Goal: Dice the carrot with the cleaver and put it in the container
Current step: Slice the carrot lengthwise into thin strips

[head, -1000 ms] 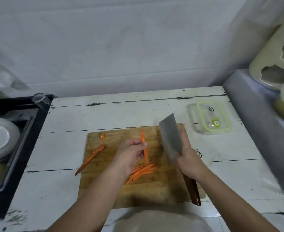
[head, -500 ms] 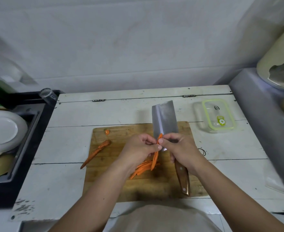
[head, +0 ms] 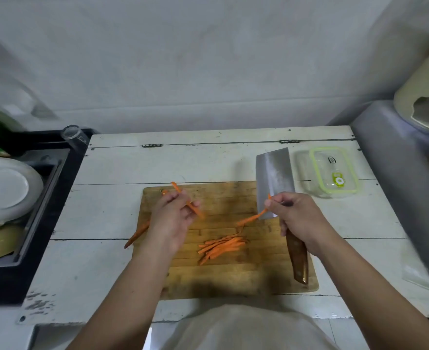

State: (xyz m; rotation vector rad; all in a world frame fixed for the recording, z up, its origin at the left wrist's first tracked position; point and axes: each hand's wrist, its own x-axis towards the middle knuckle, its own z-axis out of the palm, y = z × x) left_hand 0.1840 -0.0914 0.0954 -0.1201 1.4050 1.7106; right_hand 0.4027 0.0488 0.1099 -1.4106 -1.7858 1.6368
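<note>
Half a second ago both hands were pinching one carrot strip together at board centre; now they've pulled apart. Left hand is over the left part of the board, pinching a straight strip between thumb and fingers, lifted off the wood. Right hand is gripping the cleaver by the handle, blade up and pointing away, and its thumb and forefinger also pinch a thin bent sliver against the blade's lower corner. The sliver's low end looks to reach the pile, but the view is too blurred there to say it touches.

Read: the strip was split or peeled in two, one piece per hand.

Carrot state: a pile of sticks lies mid-board, roughly parallel. A longer piece hangs over the board's left edge, partly behind the left hand. A small bit sits near the far-left corner, mostly hidden.

Container is on the table just right of the board's far corner, no carrot visible in it.

Task implication: still at julienne stage. Cross-cutting into dice not started, no transfer yet. Likely next: drop both pieces onto the pile, line up, chop across.
</note>
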